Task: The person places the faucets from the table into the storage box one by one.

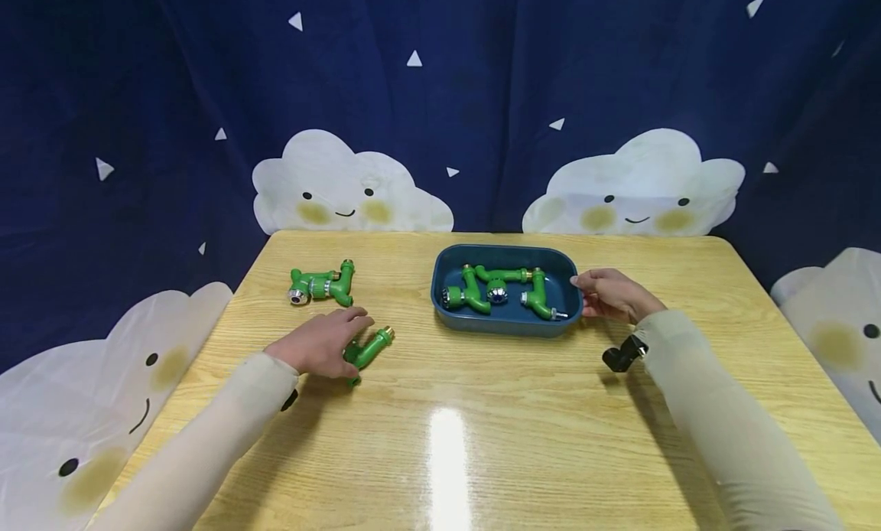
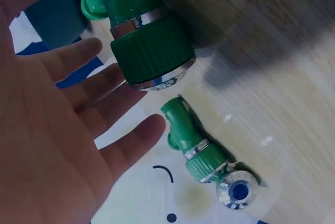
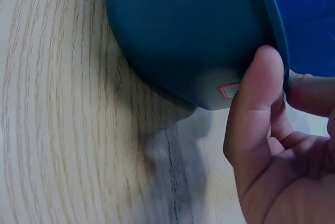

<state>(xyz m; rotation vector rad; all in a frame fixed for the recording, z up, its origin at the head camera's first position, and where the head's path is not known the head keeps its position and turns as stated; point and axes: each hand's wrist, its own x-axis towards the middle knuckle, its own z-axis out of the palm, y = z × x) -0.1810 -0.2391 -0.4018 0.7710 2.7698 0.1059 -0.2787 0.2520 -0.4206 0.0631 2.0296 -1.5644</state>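
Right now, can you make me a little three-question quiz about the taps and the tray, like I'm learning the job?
1. How many green taps lie inside the blue tray?
2. True or false: the right hand pinches the blue tray's edge.
3. The loose tap at the left hand has a pipe end pointing away from that hand. What colour is it?
A) black
B) brass
C) white

Key:
1. Three
2. True
3. B
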